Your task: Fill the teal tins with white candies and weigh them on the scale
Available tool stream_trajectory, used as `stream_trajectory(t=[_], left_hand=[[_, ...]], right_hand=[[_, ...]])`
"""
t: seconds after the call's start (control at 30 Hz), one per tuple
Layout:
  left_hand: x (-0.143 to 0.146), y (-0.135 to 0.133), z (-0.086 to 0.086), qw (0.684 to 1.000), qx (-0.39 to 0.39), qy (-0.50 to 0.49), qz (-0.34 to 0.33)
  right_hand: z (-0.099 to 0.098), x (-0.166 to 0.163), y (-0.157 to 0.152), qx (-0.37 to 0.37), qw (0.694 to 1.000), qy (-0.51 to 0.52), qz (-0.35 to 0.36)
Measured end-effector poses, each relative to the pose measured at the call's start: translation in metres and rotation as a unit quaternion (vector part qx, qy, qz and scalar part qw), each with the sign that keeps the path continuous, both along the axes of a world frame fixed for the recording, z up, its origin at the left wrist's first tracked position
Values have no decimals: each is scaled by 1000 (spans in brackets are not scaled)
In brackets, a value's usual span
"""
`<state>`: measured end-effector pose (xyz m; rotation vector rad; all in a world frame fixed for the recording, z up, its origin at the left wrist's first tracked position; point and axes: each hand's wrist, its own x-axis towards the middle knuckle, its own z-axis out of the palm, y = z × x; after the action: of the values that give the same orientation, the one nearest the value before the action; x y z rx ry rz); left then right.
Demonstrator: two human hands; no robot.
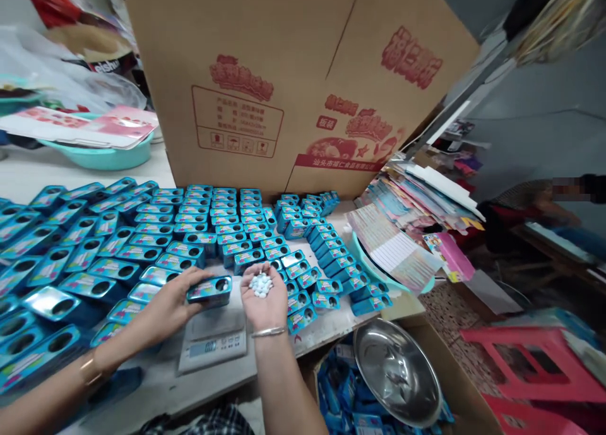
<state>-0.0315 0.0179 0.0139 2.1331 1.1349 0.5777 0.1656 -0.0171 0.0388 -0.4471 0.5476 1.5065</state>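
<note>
My left hand (166, 307) grips a small blue tin (209, 290) with a round hole in its lid, held just above a small digital scale (213, 341). My right hand (264, 296) is palm up and cupped beside the tin, with a heap of small white candies (261, 285) lying in it. Several matching blue tins (142, 239) lie in rows across the white table (28, 170) around both hands.
A big cardboard box (284, 75) stands behind the tins. A teal basin (101, 156) with printed cards sits at the back left. Stacks of printed cards (411, 201) lie to the right, a steel bowl (396, 372) in a carton below, red plastic stools (534, 365) at right.
</note>
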Motion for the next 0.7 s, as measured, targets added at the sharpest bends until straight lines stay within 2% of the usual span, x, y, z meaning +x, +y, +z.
stream_trajectory(t=[0.13,0.2,0.27,0.37,0.5,0.6,0.7], left_hand=[[2,0,-18,999,-24,24,-5],[-1,0,-20,999,-16,32,-5],[-7,-1,-13,999,18,31,1],[-20,-4,8,996,73,13,41],[-37,-10,35,995,53,-11,87],[-44,-13,41,995,47,-9,91],[-46,-13,40,995,44,-5,89]], right_hand=[[1,23,-10,28,999,-15,-15],[1,33,-15,42,998,-28,-27],[2,41,-19,58,996,-52,-42],[1,48,-25,75,991,-99,-57],[-4,52,-30,104,980,-166,-47],[-7,52,-30,119,968,-218,-38],[-7,50,-30,122,965,-229,-38]])
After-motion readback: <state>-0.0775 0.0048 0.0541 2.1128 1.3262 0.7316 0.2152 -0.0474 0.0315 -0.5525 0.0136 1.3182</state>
